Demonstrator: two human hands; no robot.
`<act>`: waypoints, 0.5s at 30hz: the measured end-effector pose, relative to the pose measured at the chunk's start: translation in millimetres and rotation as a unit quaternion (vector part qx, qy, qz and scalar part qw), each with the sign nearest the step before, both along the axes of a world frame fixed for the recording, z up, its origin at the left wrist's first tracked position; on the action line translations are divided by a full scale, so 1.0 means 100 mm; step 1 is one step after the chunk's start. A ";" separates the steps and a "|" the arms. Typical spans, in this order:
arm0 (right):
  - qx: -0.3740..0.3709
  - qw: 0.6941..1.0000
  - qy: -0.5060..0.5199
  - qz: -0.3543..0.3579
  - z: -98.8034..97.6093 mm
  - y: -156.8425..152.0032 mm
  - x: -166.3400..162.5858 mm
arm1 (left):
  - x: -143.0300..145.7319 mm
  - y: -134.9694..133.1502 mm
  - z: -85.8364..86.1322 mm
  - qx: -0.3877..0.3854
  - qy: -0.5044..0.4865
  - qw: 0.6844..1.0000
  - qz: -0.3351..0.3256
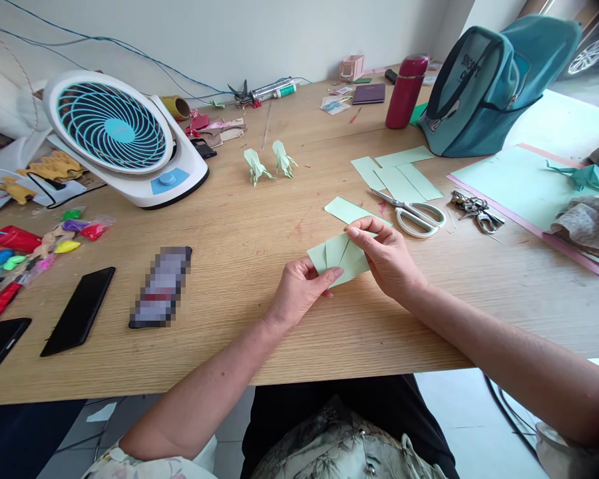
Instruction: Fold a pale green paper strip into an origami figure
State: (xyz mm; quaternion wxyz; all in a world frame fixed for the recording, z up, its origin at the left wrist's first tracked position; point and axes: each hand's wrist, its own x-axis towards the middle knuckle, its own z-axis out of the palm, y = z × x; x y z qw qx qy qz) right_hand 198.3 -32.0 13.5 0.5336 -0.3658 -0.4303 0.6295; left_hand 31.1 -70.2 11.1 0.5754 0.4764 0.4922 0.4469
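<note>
On the table (229, 319), left hand (299, 289) and right hand (387, 256) together pinch 1 folded green sheet (337, 256), 2 paper figures (253, 166) beyond.

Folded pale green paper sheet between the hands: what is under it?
Light wooden table shows around the folded pale green paper sheet. The right hand covers its right end and the left hand its lower edge, so contact underneath is hidden.

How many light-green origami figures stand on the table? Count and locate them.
2. One figure stands mid-table right of the fan, the other figure just right of it. More may hide in the clutter.
</note>
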 end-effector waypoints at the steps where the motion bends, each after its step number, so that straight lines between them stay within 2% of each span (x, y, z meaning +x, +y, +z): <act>1: -0.004 1.000 0.003 0.018 0.00 0.00 0.00 | 0.00 0.00 0.00 -0.005 -0.008 1.000 0.009; 5: -0.026 0.997 -0.041 0.067 -0.03 -0.02 -0.04 | 0.01 0.01 -0.02 -0.009 -0.033 0.999 0.020; 15: -0.045 0.996 -0.056 0.051 -0.04 -0.04 -0.05 | 0.00 0.00 -0.11 0.065 0.069 0.995 0.002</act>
